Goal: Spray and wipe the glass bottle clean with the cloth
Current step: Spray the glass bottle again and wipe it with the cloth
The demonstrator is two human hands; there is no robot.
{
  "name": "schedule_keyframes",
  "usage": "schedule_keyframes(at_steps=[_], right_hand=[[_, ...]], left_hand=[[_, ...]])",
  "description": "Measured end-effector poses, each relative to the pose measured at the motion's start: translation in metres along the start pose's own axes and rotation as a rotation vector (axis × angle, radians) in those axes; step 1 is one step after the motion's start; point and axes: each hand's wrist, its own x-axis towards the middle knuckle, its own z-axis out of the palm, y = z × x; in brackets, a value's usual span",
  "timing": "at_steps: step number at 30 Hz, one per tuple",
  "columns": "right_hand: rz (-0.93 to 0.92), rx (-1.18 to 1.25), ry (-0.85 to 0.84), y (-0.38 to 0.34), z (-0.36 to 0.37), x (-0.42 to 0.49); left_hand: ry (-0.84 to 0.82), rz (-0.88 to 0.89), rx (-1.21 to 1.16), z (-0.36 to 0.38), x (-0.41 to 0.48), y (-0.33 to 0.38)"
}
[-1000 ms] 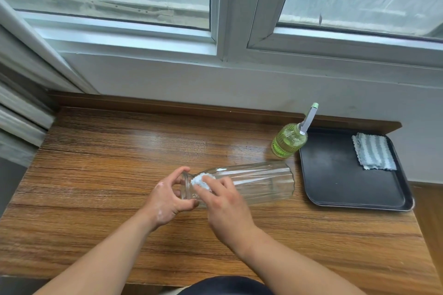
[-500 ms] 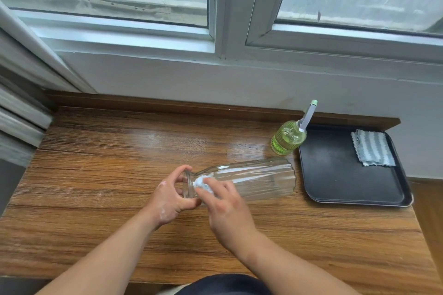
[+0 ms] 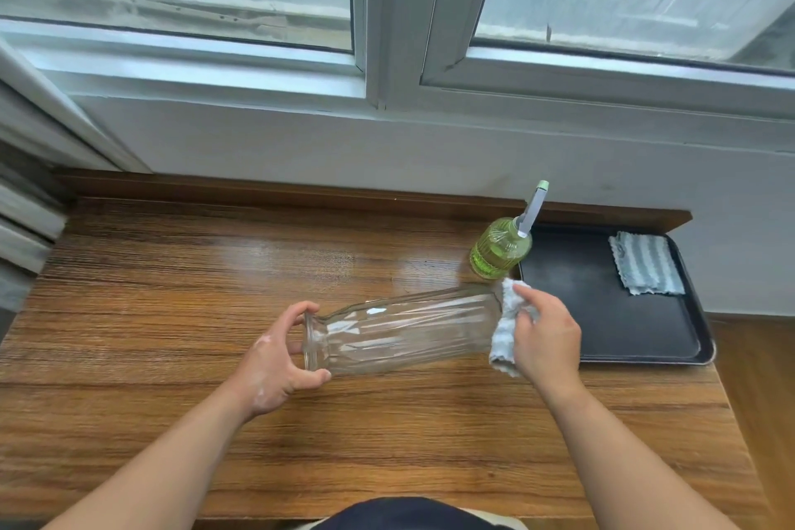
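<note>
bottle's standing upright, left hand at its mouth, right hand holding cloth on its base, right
No, the head view shows the glass bottle lying sideways, not upright. Left hand at its mouth, right hand holding the cloth on its base: correct.

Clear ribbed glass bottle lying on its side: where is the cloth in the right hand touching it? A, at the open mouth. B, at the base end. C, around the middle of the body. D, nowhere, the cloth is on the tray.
B: the right hand presses the white cloth against the base end of the clear ribbed glass bottle, while the left hand grips its mouth end.
</note>
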Motion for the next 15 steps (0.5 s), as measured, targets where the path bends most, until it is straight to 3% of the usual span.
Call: schedule_keyframes(at_steps=[3, 7, 10, 13, 15], right_hand=[[-0.066, -0.062, -0.124, -0.013, 0.000, 0.006], [-0.341, -0.148, -0.177, -0.054, 0.025, -0.027], [-0.434, -0.143, -0.252, -0.075, 0.041, -0.051], [-0.432, -0.201, -0.236, -0.055, 0.033, -0.034], [-0.312, -0.214, -0.183, -0.033, 0.019, -0.011]], left_hand=[[0.026, -0.007, 0.018, 0.003, -0.003, -0.005], [0.050, -0.025, -0.065, 0.006, -0.003, -0.003], [0.047, -0.019, -0.101, 0.006, -0.003, -0.003], [0.054, -0.026, -0.172, 0.007, -0.005, -0.004], [0.059, -0.036, -0.204, 0.010, -0.007, -0.004]])
